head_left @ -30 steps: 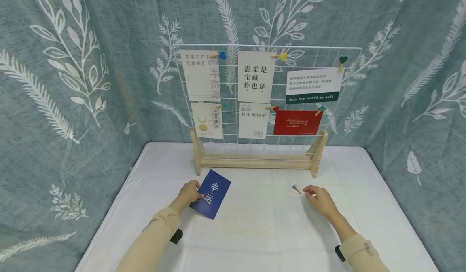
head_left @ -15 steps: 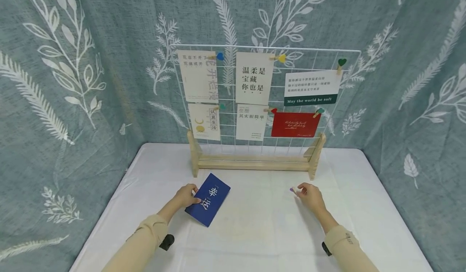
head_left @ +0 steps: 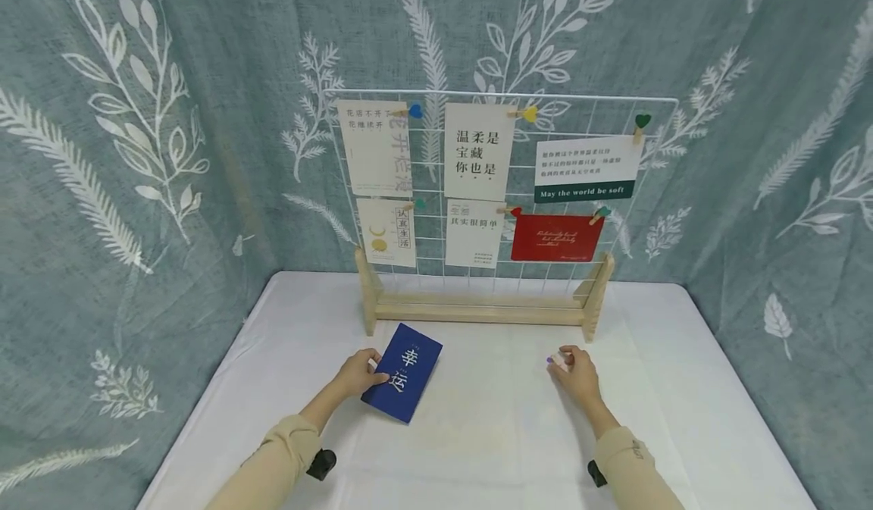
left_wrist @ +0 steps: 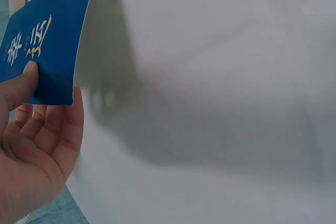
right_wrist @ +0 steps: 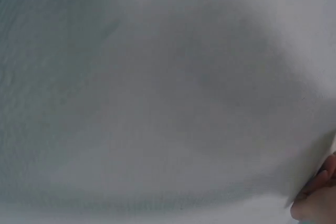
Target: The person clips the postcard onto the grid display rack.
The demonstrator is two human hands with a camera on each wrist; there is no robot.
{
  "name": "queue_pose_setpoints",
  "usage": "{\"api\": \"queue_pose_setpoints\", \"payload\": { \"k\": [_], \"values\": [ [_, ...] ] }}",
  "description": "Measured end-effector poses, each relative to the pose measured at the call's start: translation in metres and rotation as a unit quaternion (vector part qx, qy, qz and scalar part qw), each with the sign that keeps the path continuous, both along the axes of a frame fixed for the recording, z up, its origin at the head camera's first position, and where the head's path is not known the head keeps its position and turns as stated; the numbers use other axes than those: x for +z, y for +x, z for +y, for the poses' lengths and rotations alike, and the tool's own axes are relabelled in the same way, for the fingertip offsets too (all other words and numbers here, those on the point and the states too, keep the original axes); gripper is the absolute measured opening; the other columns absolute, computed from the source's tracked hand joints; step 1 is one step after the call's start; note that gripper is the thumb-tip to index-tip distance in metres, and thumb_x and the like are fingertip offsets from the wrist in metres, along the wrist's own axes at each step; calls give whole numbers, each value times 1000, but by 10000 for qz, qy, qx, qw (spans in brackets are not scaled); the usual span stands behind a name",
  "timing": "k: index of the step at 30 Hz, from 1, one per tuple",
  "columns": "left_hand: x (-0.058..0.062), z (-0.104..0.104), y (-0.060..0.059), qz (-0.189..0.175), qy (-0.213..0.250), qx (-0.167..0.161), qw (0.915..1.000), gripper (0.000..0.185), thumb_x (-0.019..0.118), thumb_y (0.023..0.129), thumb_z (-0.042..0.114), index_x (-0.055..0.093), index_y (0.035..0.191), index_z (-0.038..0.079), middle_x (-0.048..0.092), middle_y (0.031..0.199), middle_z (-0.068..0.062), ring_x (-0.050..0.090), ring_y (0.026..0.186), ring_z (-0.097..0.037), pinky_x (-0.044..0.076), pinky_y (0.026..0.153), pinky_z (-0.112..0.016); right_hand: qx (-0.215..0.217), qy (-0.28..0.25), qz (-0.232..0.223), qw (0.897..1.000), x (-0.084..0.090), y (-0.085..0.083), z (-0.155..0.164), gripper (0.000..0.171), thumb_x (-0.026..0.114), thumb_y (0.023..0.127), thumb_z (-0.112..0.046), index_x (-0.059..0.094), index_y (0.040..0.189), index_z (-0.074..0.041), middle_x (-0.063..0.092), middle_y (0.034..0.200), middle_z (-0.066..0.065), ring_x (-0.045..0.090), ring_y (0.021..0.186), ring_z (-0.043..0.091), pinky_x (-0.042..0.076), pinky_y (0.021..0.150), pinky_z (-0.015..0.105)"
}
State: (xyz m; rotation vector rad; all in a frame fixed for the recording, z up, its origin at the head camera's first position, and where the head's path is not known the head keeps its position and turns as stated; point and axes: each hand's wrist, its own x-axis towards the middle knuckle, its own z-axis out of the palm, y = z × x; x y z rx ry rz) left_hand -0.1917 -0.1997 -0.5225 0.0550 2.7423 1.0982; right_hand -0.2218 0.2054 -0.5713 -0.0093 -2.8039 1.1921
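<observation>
Now, one blue card (head_left: pixel 402 372) pinched in left grip (head_left: pixel 358 374), near bench (head_left: pixel 491 449) left edge; one small clip (head_left: pixel 554 359) pinched in right grip (head_left: pixel 577 370); six cards on rack (head_left: pixel 477 192) behind.

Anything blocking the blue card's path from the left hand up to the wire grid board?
Nothing visible. The left hand pinches the blue card with white characters just in front of the white wire grid board on its wooden stand; only bare white tablecloth lies between. The right hand pinches a small wooden clip off to the side.
</observation>
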Motion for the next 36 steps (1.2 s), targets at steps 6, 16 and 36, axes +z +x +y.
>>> {"api": "queue_pose_setpoints", "payload": {
  "k": [6,16,36],
  "values": [
    [-115,-25,-54,444,879,-454,9941,35,69,85,33,52,95,4,63,66,-8,57,52,-16,44,46,-31,42,91,-399,9992,2,-2,-1,37,68,84,-15,53,114,3,52,97,21,50,91,35,37,76,46],
    [-43,37,-21,263,1603,150,9866,26,68,87,14,52,96,-5,65,66,-16,61,55,-18,47,48,-28,-400,420,-1065,9926,10,-11,-6,45,70,83,-32,48,110,-2,49,100,21,48,91,35,37,79,48],
    [4,85,-1,160,1977,559,9785,14,62,86,-4,51,93,-8,66,69,-23,63,56,-20,48,49,-25,-742,421,-850,9927,14,-7,-13,22,62,90,-20,50,96,-2,49,95,20,48,91,38,32,76,48]
  ]
}}
